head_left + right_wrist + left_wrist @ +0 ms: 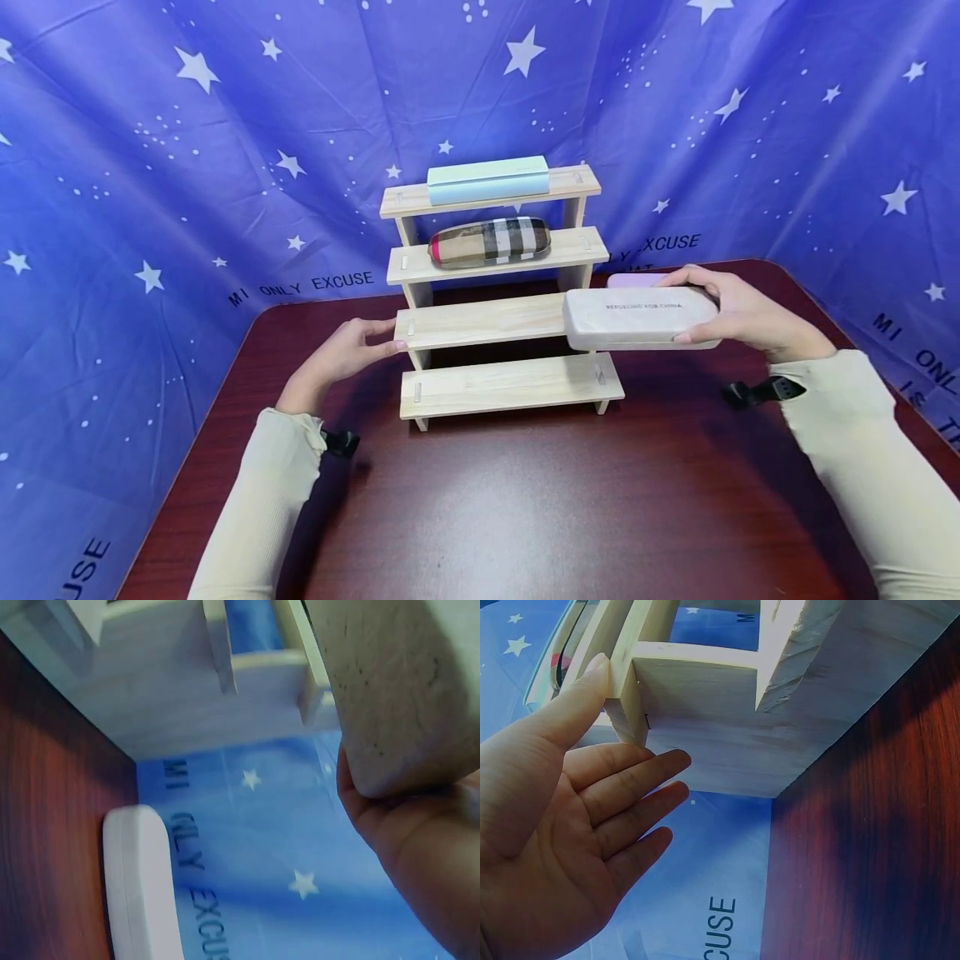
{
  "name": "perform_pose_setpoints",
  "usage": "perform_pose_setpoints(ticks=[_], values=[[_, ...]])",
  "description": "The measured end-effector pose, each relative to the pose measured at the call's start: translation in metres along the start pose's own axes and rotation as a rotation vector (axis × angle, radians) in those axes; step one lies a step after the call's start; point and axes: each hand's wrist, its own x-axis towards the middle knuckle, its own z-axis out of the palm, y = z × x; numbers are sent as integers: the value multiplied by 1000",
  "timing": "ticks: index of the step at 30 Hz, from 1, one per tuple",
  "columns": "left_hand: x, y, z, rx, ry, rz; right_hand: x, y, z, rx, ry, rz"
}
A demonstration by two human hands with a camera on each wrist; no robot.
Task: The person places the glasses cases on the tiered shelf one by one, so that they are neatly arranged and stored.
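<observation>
A tiered wooden display stand (487, 321) with several steps stands on the table. My left hand (341, 354) pinches the left end of its second-lowest board, thumb on the front edge; in the left wrist view the other fingers of this hand (592, 802) extend below the board. My right hand (750, 310) grips an off-white glasses case (637, 321) by its right end. This case overlaps the right end of that same board in the head view; whether it touches the wood I cannot tell. Its worn underside fills the upper right of the right wrist view.
On the top board lies a light blue glasses case (487, 179); a plaid case (491, 242) lies on the board below. A lilac case (630, 279) sits on the dark red table (480, 500) behind the right hand. A blue starry curtain (300, 125) surrounds the table.
</observation>
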Motion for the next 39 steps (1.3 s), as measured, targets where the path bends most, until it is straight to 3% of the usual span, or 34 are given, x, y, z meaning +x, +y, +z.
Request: perform_pose_setpoints(ticks=[5,11,18,25,39], values=[[0,0,0,11,-1,-5,10,-5,14,13,-39,-18],[0,-1,0,9,2,-3,22,-15,41,-41,-9,-70],[-1,-2,0,15,5,-10,36,-30,66,-14,19,-34],[0,-2,1,10,2,-1,53,-37,79,-37,36,5],[-1,-2,2,10,7,2,76,-36,91,-145,7,-78]])
